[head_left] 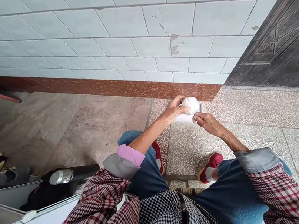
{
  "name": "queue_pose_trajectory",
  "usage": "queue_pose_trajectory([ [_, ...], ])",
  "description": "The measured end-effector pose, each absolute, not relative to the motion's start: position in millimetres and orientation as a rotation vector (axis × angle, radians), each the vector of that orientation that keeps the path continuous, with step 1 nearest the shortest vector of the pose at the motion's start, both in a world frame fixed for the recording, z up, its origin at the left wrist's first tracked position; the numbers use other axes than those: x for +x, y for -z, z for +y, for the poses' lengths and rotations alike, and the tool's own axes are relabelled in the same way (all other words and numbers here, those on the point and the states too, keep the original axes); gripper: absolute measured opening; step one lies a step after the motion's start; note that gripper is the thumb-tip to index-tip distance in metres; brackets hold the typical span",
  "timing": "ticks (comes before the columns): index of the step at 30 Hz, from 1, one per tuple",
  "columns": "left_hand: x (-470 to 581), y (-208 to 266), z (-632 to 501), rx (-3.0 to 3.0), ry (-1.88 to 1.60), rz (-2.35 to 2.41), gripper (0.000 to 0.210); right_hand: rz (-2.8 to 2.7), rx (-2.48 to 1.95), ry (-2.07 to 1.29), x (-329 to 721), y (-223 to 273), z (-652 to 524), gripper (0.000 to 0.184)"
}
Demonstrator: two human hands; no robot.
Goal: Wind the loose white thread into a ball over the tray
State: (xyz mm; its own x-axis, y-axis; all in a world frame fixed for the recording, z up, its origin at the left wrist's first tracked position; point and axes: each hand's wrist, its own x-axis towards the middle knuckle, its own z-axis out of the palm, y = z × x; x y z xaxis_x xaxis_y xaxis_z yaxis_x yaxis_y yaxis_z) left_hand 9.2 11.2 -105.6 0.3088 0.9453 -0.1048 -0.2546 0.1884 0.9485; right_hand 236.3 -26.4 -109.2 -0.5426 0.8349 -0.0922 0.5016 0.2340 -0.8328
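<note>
Filling the far side was a pale tiled wall (118, 17), chipped in places, with a reddish-brown band along its base. Floor (101, 131): stained slabs at left, speckled stone at right. A dark panelled door (294, 44) stood at far right. A white-edged rack (50, 211) occupied the near left, with dark items on it. Blue jeans (234, 203) covered the person's legs, which were spread apart; checked sleeves were turned back at both forearms. Loose white cord (212, 145) lay in tangled loops on the speckled floor, right of centre. Red shoes (217, 159) rested on the floor, one at left and one at right.

Left hand (175, 110) held the white ball (191, 105) from its left side, fingers clamped around it, thumb on the near face. Right hand (208, 122) was at the ball's near right edge, fingertips drawn together; whether a strand was pinched there could not be told. A shallow white box (182, 119) showed behind the ball, partly hidden. Ball position: between the hands, in front of the wall base.
</note>
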Motion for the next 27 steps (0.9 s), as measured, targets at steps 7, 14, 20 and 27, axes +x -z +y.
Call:
queue_pose_trajectory([
  [7, 5, 115, 17, 1.498, -0.933, 1.125, 0.051, -2.132, -1.072, -1.26, 245, 75, -23, 0.038],
  [14, 12, 100, 2, 1.196, -0.713, 0.691, 0.058, -2.074, -1.294, -1.026, 263, 93, -4, 0.036],
  [20, 5, 116, 20, 1.127, -1.06, 1.111, 0.055, -2.23, -1.15, -1.421, 233, 96, -30, 0.032],
  [27, -2, 105, 3, 1.249, -0.563, 0.735, 0.054, -1.954, -1.161, -1.3, 260, 90, -10, 0.057],
])
